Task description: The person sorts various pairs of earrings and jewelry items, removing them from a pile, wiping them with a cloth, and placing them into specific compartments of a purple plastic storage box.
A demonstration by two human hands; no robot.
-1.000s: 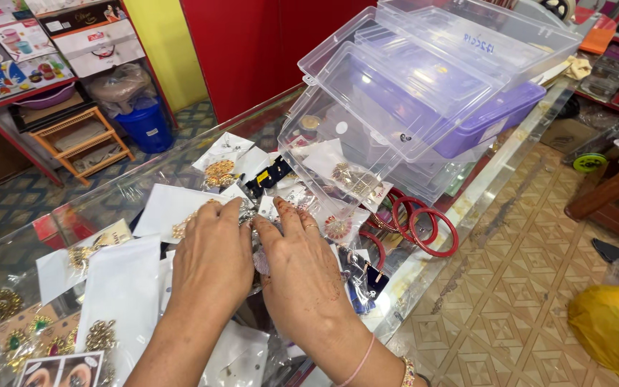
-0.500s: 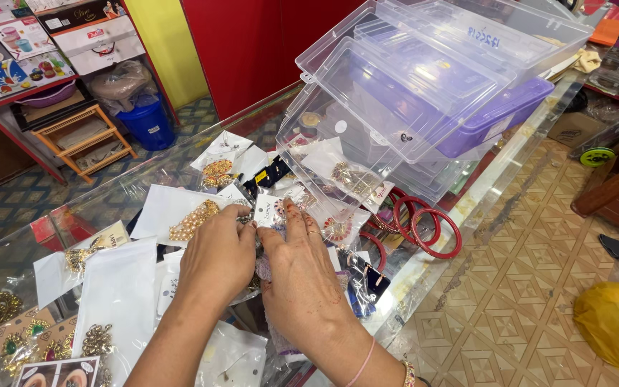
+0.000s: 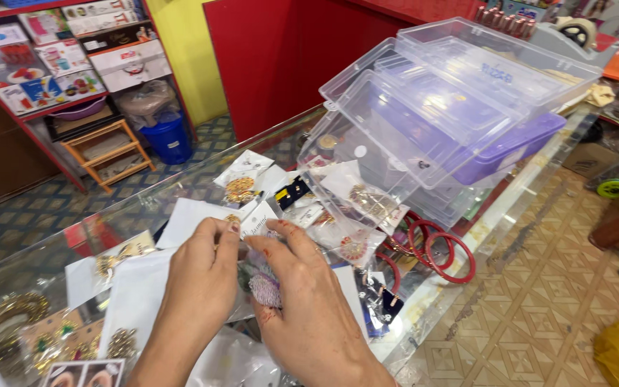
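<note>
Earring packet point(image 3: 261, 276) held above glass tabletop point(image 3: 73, 236), mostly hidden between both hands. Left hand point(image 3: 198, 279) and right hand point(image 3: 309, 301) pinch it, fingers pressed together. Three red bangles point(image 3: 442, 251) beside stacked clear boxes point(image 3: 453, 107), count uncertain.

Red wall point(image 3: 274, 64), yellow pillar point(image 3: 180, 50), patterned tiled floor point(image 3: 539, 301).

Plastic boxes point(image 3: 460, 115) behind jewellery packets point(image 3: 302, 201)
</note>
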